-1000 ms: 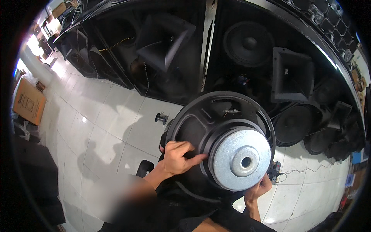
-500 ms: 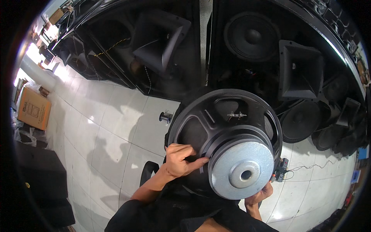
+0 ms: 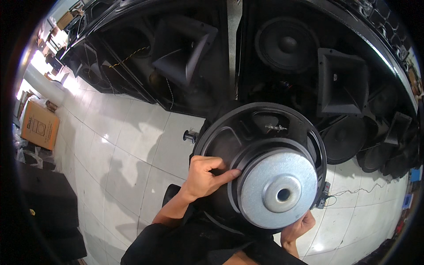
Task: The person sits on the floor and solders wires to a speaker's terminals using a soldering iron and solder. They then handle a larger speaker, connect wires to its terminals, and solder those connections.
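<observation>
Small spool (image 3: 190, 136): on floor, beyond left hand (image 3: 203, 176). Left hand: fingers curled, thumb laid against speaker driver (image 3: 265, 170), which sits between the hands, magnet (image 3: 258, 196) facing up. Right hand (image 3: 299, 226): at magnet's near edge; fingertips hidden, either hand's closure cannot be told. Power strip (image 3: 326, 189): beyond right hand. Step, judged: steadying driver; any repositioning calls for two-sided support. Versus half-second ago: driver slightly rightward.

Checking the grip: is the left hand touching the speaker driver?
Touching: the head view shows the left hand with its thumb against the speaker driver, no gap visible.
</observation>
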Action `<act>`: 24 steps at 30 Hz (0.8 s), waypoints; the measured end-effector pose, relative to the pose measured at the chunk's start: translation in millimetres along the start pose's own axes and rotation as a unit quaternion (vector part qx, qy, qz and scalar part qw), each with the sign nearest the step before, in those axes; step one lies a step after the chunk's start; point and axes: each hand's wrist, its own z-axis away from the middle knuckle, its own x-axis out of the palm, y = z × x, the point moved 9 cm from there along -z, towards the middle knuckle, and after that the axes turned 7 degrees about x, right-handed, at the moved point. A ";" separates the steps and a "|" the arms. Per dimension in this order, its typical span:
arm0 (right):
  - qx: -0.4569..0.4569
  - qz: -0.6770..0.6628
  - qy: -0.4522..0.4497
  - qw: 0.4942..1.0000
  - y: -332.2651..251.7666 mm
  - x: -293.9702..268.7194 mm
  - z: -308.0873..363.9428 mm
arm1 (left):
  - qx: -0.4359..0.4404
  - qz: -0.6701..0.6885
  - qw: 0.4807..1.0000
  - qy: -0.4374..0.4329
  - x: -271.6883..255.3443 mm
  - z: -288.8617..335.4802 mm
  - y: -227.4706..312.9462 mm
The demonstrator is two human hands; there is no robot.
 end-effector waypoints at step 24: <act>-0.050 0.043 -0.070 0.995 36.7 78.8 -43.6 | -0.447 0.216 0.846 0.196 5.6 125.3 -139.6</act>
